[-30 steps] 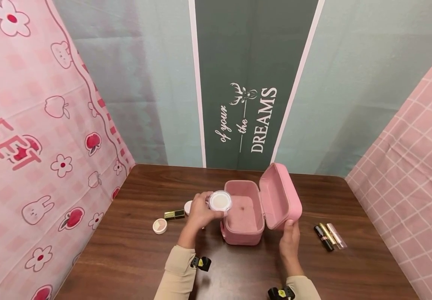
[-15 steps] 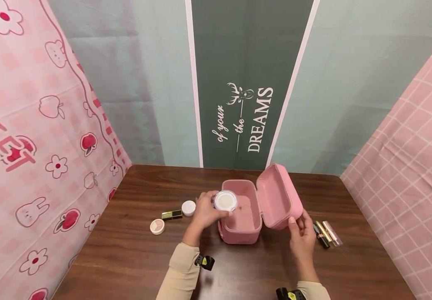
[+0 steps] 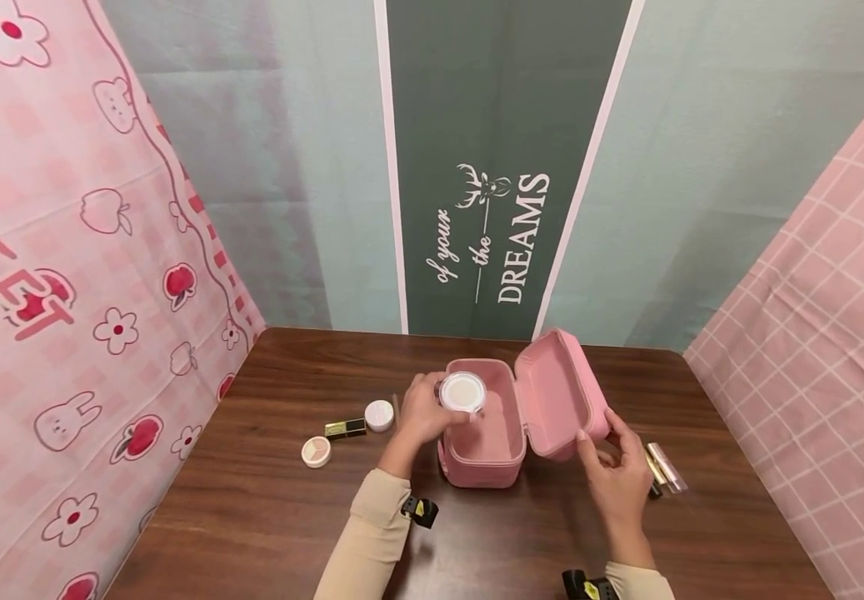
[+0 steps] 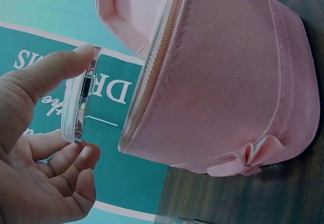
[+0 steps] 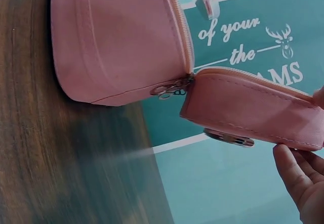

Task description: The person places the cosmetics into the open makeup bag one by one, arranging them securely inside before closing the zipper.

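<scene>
My left hand (image 3: 422, 414) pinches a round white compact (image 3: 463, 392) by its edge, thumb on one side and fingers on the other. Seen edge-on in the left wrist view, the compact (image 4: 81, 102) has a shiny silver rim and is just above the case's zipped opening. The pink zippered cosmetic case (image 3: 482, 474) stands upright, its lid (image 3: 554, 393) swung out to the right. With thumb and fingers, my right hand (image 3: 619, 479) holds that lid by its outer edge. A small bow (image 4: 248, 158) decorates the case's side.
Left of the case lie a white round jar (image 3: 379, 416), a black-and-gold lipstick box (image 3: 345, 428) and a three-colour palette (image 3: 316, 452). Several slim tubes (image 3: 667, 468) lie to the right, partly behind my right hand. Fabric panels (image 3: 312, 208) surround the wooden table (image 3: 252, 525).
My left hand has carried the compact rightward, from the case's left rim to over its opening. My right hand has shifted right along the lid's edge and now covers part of the tubes.
</scene>
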`<action>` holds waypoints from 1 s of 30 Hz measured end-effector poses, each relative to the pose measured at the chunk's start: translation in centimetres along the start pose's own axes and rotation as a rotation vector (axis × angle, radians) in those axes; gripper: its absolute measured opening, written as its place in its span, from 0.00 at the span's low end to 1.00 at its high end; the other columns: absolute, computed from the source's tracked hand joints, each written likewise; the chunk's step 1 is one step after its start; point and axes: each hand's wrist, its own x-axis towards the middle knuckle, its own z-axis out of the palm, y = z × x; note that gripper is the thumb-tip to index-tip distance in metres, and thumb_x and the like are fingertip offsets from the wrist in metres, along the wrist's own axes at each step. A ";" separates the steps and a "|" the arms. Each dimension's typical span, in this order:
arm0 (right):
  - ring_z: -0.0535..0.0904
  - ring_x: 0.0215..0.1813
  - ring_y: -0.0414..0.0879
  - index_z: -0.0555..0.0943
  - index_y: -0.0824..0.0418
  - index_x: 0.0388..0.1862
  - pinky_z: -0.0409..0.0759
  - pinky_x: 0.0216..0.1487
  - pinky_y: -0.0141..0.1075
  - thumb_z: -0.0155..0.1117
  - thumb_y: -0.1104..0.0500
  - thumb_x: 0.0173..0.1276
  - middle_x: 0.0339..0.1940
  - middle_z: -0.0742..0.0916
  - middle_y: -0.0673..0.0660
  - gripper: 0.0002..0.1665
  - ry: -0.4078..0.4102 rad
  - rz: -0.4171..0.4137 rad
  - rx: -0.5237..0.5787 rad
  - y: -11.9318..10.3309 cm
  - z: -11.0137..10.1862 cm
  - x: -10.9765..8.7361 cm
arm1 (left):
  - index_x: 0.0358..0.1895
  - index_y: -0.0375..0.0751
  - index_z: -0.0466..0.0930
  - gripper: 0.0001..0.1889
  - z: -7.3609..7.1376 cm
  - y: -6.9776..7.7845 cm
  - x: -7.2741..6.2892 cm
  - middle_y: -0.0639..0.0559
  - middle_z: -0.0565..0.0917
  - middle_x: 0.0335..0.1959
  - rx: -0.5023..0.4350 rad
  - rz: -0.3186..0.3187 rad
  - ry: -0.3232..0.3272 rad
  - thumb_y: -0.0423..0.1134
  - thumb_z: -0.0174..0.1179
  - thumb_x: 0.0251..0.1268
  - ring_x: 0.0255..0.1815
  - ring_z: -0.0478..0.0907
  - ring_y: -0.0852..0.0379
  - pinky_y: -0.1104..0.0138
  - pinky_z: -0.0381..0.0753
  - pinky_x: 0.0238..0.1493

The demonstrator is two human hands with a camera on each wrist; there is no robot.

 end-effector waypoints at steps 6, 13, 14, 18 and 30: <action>0.76 0.38 0.34 0.75 0.80 0.48 0.73 0.31 0.18 0.67 0.80 0.43 0.34 0.79 0.73 0.28 0.009 -0.067 0.004 -0.6 0.1 0.1 | 0.53 0.35 0.76 0.40 0.2 0.5 0.6 0.47 0.75 0.41 -0.013 -0.009 0.014 0.45 0.80 0.27 0.44 0.72 0.49 0.57 0.72 0.44; 0.75 0.38 0.31 0.75 0.81 0.48 0.73 0.31 0.19 0.68 0.81 0.42 0.35 0.79 0.72 0.28 -0.012 -0.048 -0.032 -0.4 -0.2 0.2 | 0.51 0.33 0.77 0.39 0.5 1.1 1.5 0.44 0.76 0.40 0.005 -0.015 0.025 0.43 0.80 0.25 0.44 0.73 0.47 0.55 0.72 0.43; 0.75 0.38 0.30 0.75 0.81 0.48 0.73 0.31 0.18 0.68 0.80 0.43 0.36 0.79 0.73 0.28 -0.018 -0.046 -0.033 -0.3 -0.2 0.2 | 0.50 0.33 0.77 0.39 0.6 1.2 1.7 0.43 0.76 0.40 0.008 -0.019 0.023 0.43 0.80 0.24 0.44 0.73 0.46 0.55 0.72 0.44; 0.76 0.38 0.31 0.75 0.81 0.47 0.72 0.31 0.18 0.68 0.80 0.43 0.35 0.80 0.74 0.28 -0.020 -0.050 -0.018 -0.2 -0.3 0.3 | 0.48 0.33 0.77 0.39 0.8 1.4 2.4 0.43 0.76 0.39 0.011 -0.083 -0.018 0.43 0.81 0.22 0.44 0.72 0.46 0.56 0.71 0.46; 0.76 0.37 0.34 0.75 0.81 0.47 0.73 0.32 0.19 0.68 0.79 0.44 0.36 0.80 0.74 0.27 -0.015 -0.016 -0.006 -0.6 -0.5 0.4 | 0.35 0.37 0.82 0.29 1.7 2.8 4.0 0.50 0.76 0.31 0.098 -0.157 -0.100 0.42 0.81 0.20 0.38 0.71 0.52 0.65 0.71 0.42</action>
